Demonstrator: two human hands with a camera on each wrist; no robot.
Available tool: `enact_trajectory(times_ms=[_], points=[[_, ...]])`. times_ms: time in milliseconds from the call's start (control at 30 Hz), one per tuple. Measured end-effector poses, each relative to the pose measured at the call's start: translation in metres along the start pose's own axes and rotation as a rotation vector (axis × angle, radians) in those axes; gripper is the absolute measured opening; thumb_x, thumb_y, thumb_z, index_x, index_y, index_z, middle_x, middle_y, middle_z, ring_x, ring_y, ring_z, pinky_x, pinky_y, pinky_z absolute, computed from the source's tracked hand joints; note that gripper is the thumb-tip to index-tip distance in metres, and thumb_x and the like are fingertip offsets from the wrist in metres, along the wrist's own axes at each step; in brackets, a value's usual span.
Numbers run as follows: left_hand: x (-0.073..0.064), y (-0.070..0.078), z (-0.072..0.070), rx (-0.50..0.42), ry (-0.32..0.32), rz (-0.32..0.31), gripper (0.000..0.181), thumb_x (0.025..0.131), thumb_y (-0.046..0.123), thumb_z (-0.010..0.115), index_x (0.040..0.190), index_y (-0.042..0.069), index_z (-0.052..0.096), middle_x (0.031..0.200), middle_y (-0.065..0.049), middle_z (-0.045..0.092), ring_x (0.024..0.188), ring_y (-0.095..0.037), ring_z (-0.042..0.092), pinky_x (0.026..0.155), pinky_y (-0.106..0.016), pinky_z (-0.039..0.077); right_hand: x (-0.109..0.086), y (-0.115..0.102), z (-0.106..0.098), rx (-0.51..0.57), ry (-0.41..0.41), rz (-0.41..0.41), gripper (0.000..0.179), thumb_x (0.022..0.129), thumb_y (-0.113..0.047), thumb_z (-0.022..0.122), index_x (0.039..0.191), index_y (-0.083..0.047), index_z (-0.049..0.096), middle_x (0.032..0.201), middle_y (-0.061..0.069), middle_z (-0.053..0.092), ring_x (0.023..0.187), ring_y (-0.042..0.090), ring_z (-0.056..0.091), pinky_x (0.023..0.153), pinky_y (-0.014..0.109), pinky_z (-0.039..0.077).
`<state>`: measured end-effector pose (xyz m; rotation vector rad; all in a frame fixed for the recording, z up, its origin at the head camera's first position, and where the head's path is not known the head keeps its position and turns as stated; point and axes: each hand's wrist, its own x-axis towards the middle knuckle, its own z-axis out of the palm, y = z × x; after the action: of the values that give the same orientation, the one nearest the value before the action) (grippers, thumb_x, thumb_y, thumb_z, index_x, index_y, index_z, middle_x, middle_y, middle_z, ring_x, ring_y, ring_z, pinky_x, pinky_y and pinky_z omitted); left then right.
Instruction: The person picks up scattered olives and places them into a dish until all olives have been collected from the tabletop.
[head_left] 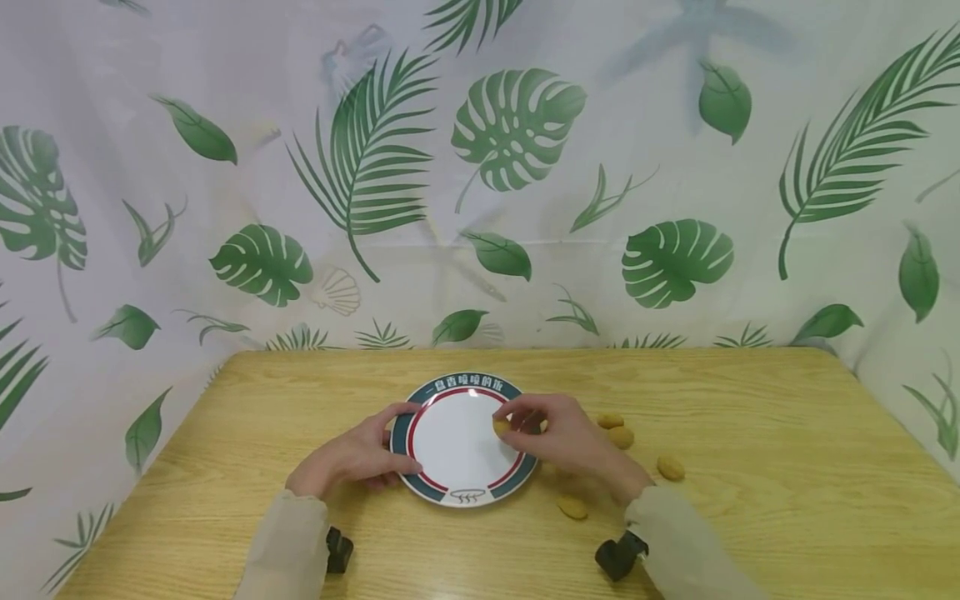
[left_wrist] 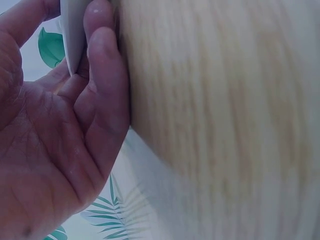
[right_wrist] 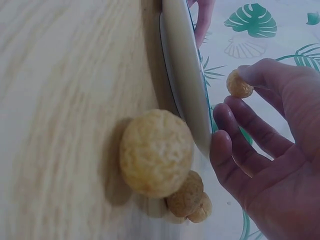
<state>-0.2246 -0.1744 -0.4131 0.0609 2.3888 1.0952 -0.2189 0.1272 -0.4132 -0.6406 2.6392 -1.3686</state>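
A round white plate (head_left: 461, 442) with a dark blue-green rim and a red ring lies on the table. My left hand (head_left: 356, 450) grips its left edge, thumb on top and other fingers at the side and underneath; in the left wrist view those fingers are under the plate edge (left_wrist: 74, 35). Over the plate's right side, my right hand (head_left: 562, 429) pinches a tan, wrinkled walnut (right_wrist: 239, 83) between thumb and fingertips. The right wrist view shows the other fingers of this hand spread near the plate's rim.
Several loose walnuts (head_left: 620, 437) lie right of the plate on the wooden table (head_left: 750, 533). One walnut (head_left: 572, 507) sits nearer the front, below the right wrist. A leaf-patterned cloth (head_left: 570, 292) hangs behind the table.
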Motion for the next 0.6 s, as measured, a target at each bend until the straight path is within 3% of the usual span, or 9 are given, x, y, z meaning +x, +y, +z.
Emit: enact_trajectory(times_ms=[600], points=[[-0.0004, -0.0006, 0.0001, -0.004, 0.0, -0.003, 0.086, 0.084, 0.028, 0.084, 0.156, 0.032, 0.036, 0.104, -0.008, 0.065, 0.073, -0.021, 0.063, 0.064, -0.029, 0.053, 0.0066, -0.008, 0.007, -0.055, -0.007, 0.037, 0.018, 0.091, -0.019, 0.077, 0.109, -0.023, 0.076, 0.095, -0.005, 0.07, 0.089, 0.015, 0.06, 0.077, 0.023, 0.052]])
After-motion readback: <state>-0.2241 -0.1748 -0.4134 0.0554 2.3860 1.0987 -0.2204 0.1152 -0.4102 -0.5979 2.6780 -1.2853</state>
